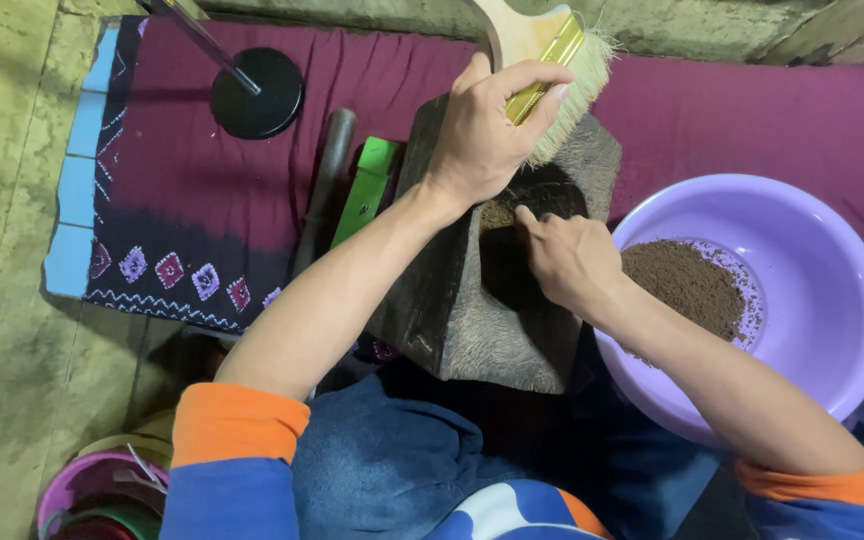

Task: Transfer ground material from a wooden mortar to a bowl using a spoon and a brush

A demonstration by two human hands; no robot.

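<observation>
My left hand [487,125] grips a wooden brush [552,60] with pale bristles and a gold band, held over the far rim of a dark stone mortar [472,320]. My right hand [567,255] rests at the mortar's hollow [542,195], fingers curled against brown powder inside; whether it holds any I cannot tell. Just right of the mortar stands a purple plastic basin [812,260] holding a heap of brown ground powder [687,285].
A maroon cloth [182,170] with a patterned edge covers the floor. On it lie a dark pestle [327,185], a green flat object [367,190] and a black round stand base [257,92]. Coloured bowls [102,490] are stacked at lower left.
</observation>
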